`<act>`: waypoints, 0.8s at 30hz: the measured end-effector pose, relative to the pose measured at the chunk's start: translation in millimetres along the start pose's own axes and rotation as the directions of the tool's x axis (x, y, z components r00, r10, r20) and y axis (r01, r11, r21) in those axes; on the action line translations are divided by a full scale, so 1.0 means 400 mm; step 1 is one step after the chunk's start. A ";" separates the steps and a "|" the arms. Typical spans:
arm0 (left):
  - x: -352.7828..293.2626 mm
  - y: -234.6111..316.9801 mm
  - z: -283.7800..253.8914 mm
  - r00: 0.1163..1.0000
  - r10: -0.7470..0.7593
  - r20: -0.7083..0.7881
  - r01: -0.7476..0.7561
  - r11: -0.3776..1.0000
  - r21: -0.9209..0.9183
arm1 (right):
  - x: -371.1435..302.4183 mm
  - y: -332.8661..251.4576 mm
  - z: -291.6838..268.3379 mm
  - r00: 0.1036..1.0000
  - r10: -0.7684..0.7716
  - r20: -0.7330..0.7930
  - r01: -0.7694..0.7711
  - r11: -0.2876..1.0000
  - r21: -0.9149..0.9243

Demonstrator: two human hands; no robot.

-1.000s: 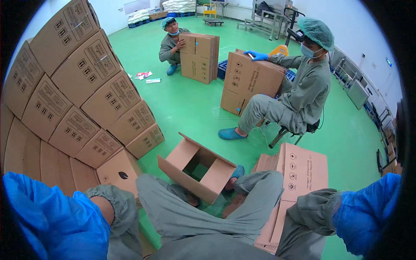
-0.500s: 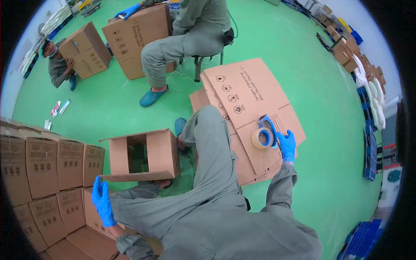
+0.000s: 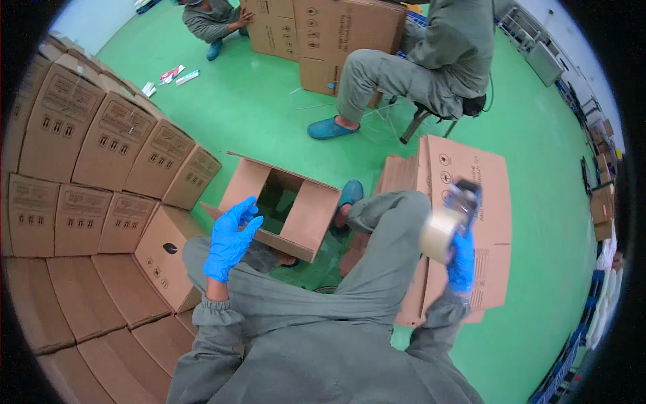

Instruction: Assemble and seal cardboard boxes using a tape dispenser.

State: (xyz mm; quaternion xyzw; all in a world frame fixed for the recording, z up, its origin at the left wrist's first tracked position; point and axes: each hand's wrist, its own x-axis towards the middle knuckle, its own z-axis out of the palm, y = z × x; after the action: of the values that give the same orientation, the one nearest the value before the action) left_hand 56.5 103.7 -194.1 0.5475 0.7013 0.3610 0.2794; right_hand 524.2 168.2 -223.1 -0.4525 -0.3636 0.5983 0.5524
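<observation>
My right hand (image 3: 461,266), in a blue glove, is closed round a tape dispenser (image 3: 464,199) with a wide roll of pale tape (image 3: 436,237). Motion blurs the dispenser, which is raised over a pile of flattened cardboard cartons (image 3: 493,215). A cardboard box (image 3: 311,214) stands on the floor in front of my legs, its top flaps apart and its inside partly visible. My gloved left hand (image 3: 230,244) is at the box's near left side, holding nothing, fingers bent and thumb apart. Whether it touches the flap behind it I cannot tell.
Stacked cartons (image 3: 111,138) form a wall on my left. Ahead, a seated co-worker (image 3: 404,84) is beside upright cartons (image 3: 350,44), and another person (image 3: 214,25) crouches farther left. Thin strips and small packets (image 3: 171,74) lie on the green floor (image 3: 249,101).
My view has turned left. My right hand has lifted the tape dispenser off the flattened cartons. My left hand has moved up and inward, from the box's left corner to its near side.
</observation>
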 end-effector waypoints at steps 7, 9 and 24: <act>-0.017 0.265 -0.052 0.967 0.245 -0.068 -0.253 0.951 -0.178 | -0.026 -0.004 0.437 0.809 0.287 0.513 -0.548 0.685 0.480; -0.040 0.319 -0.069 0.955 0.223 -0.194 -0.272 0.922 -0.276 | -0.047 0.010 0.468 0.790 0.367 0.491 -0.594 0.654 0.468; -0.080 0.443 -0.120 0.688 0.672 -0.276 -0.656 0.738 0.159 | -0.170 -0.043 0.511 0.546 0.387 0.743 -0.821 0.425 0.381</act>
State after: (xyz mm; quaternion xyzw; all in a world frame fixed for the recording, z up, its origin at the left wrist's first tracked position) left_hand 127.0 87.8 -22.2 0.7054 0.4993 0.5030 0.0011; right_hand 335.7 116.4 -130.7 -0.1173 -0.0491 0.9523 0.2775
